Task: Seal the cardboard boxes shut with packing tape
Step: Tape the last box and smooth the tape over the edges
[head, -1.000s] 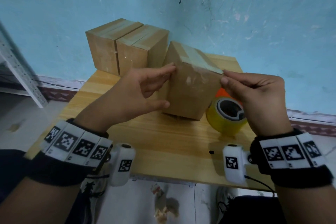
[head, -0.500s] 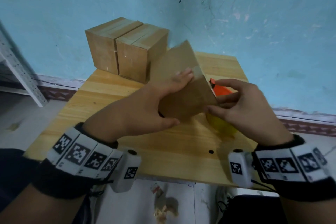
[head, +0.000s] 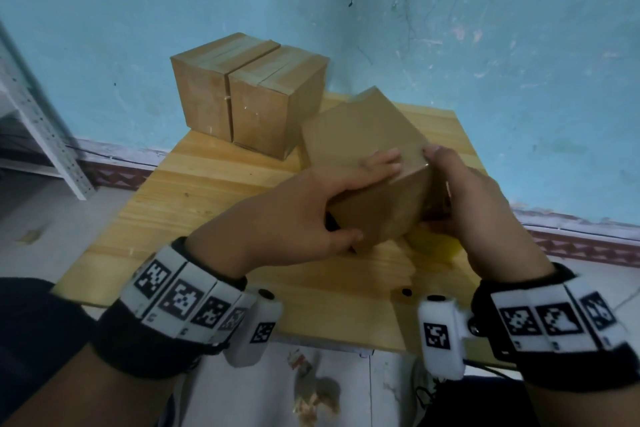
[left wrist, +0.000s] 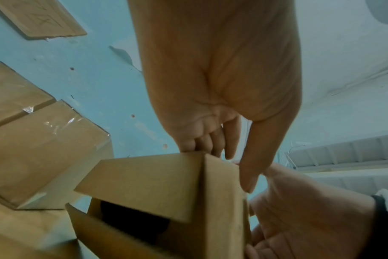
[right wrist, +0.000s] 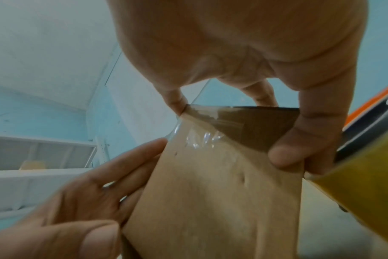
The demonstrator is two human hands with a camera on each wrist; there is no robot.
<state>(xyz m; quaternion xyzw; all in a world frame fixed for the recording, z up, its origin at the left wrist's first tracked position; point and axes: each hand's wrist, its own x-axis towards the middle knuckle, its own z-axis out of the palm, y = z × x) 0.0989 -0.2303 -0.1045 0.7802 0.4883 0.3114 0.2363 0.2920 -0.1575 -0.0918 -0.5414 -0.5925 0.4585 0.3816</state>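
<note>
Both hands hold a brown cardboard box (head: 360, 135) tilted above the wooden table (head: 214, 204). My left hand (head: 372, 199) grips its near corner, with the fingers (head: 381, 163) lying across the upper face and the thumb on the near face. My right hand (head: 446, 180) grips the right side, thumb on the top edge. In the right wrist view clear tape (right wrist: 199, 140) wraps over an edge of the box (right wrist: 210, 201). In the left wrist view the box (left wrist: 155, 184) shows loose flaps and a dark opening on its lower side. The yellow tape roll (head: 436, 246) lies mostly hidden under the box.
Two taped boxes (head: 249, 104) stand side by side at the table's back left, against the blue wall. An orange tool (right wrist: 377, 105) lies beside the tape roll (right wrist: 366, 184). A white metal shelf (head: 38, 121) stands at the left. The table's near edge is just ahead of my wrists.
The box has been lifted and tipped over, so its taped face turned away to the right. Both hands shifted from touching its top edges to gripping it, now over the tape roll.
</note>
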